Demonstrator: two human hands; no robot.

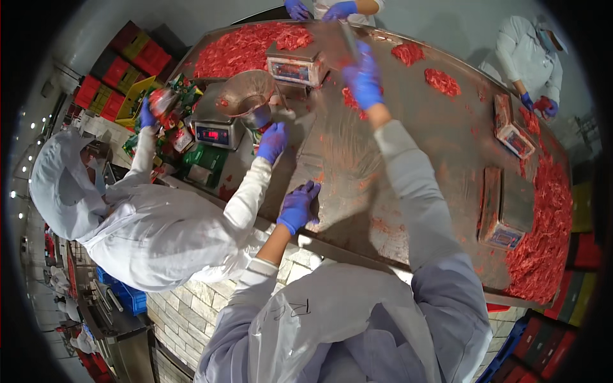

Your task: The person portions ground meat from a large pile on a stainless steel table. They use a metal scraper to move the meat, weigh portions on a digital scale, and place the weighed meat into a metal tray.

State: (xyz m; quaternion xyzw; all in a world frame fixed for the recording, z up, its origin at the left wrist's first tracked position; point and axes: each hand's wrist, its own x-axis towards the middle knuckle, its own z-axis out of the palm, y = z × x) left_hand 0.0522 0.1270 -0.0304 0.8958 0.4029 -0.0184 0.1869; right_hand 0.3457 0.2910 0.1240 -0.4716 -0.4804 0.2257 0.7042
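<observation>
My left hand (298, 207), in a blue glove, rests on the near edge of the steel table (349, 191), fingers extended and no object visible in it. My right hand (365, 79), also gloved in blue, reaches far across the table and grips a flat metal scale pan or tray (334, 45), blurred by motion. Just left of that tray stands a white scale (296, 67) with raw red meat (293, 37) on top. A small portion of meat (352, 99) lies partly behind my right hand.
At my left a co-worker (158, 230) holds a steel funnel (245, 93) near a digital scale (215, 117) and printed packages (182, 139). Meat (550, 230) is heaped at the right edge, beside another scale (507, 208). Two more people stand beyond the table. Stacked crates (139, 52) are behind.
</observation>
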